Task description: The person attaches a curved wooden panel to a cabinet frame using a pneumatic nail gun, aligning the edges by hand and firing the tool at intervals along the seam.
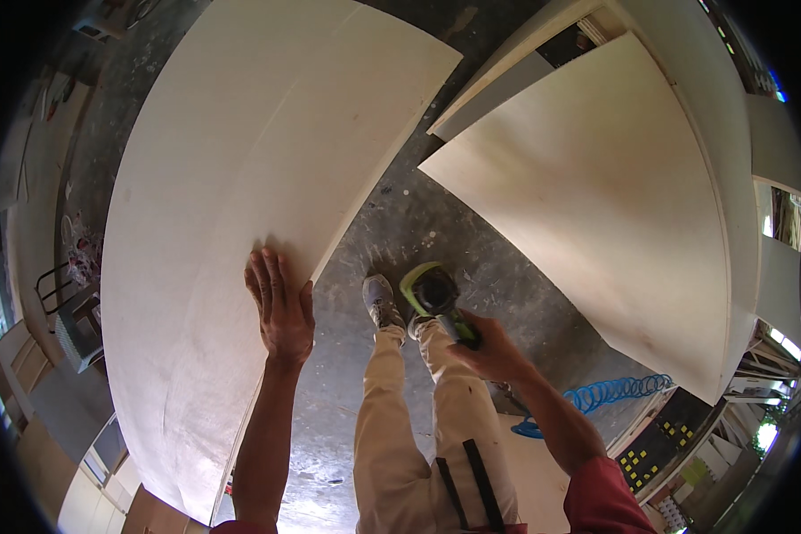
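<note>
My left hand [280, 303] lies flat on a large pale wooden panel [214, 160], near its right edge, fingers stretched toward the far end. In my right hand [492, 347] is a green and black power tool [434, 290], gripped by its dark handle. Its rounded head is held above the floor, over my right shoe and away from the panel. What exact kind of tool it is I cannot make out. A blue coiled hose [618, 392] shows beyond my right forearm; whether it joins the tool is hidden.
A second pale panel [587, 205] rests on the right, with boards beneath it. Between the panels is the scuffed concrete floor [400, 214], where my shoes [379, 298] stand. A wire-like frame [76, 325] and boards lie at the far left. A dark board with yellow blocks [641, 467] is at lower right.
</note>
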{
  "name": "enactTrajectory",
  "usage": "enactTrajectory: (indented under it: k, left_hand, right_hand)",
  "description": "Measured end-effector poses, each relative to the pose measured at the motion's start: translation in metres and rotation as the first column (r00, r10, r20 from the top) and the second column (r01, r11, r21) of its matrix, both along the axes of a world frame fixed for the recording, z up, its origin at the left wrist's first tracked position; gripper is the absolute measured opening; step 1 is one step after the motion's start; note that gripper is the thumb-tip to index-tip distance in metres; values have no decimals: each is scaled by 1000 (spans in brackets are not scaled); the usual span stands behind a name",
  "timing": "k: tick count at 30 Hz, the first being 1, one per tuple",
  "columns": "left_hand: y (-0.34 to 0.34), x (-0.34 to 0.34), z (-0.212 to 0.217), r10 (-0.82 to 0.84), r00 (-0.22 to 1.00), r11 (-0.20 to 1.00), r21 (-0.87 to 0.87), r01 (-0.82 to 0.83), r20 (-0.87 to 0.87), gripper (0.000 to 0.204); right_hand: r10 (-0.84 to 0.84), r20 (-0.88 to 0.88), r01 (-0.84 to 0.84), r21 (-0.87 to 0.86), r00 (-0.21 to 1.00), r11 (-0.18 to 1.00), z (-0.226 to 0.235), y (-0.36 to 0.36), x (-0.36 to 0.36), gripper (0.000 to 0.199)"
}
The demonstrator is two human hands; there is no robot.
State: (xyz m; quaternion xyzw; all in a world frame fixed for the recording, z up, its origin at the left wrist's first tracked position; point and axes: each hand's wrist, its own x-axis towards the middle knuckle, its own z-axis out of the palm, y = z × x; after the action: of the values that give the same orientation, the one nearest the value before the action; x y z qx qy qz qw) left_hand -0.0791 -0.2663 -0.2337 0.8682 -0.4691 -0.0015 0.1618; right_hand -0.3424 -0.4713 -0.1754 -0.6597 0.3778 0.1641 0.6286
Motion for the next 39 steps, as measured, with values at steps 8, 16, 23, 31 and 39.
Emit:
enactTrajectory:
  k: [8,16,23,31,39]
  left_hand:
    - [-3,-1,-3,-1,1000,999,33,0,24,60]
    - [-2,0,-2,-2,999,999,38,0,39,60]
    - [-2,0,-2,2,999,1000,25,-3,34,60]
    - [-5,-4,-8,2,999,998,61,-4,34,59]
    - [1,1,-5,-1,998,999,47,-2,63,56]
  right_hand:
    - [247,181,-227,-127,952,966,-97,37,74,68]
    - [213,233,-197,-89,949,976,-121,41,89,65]
    - [188,281,-150,-151,941,977,-120,42,94,64]
    - [123,239,-89,-148,963,985,-110,26,70,63]
    - [-87,-67,85,-35,994,996,-3,-53,48,60]
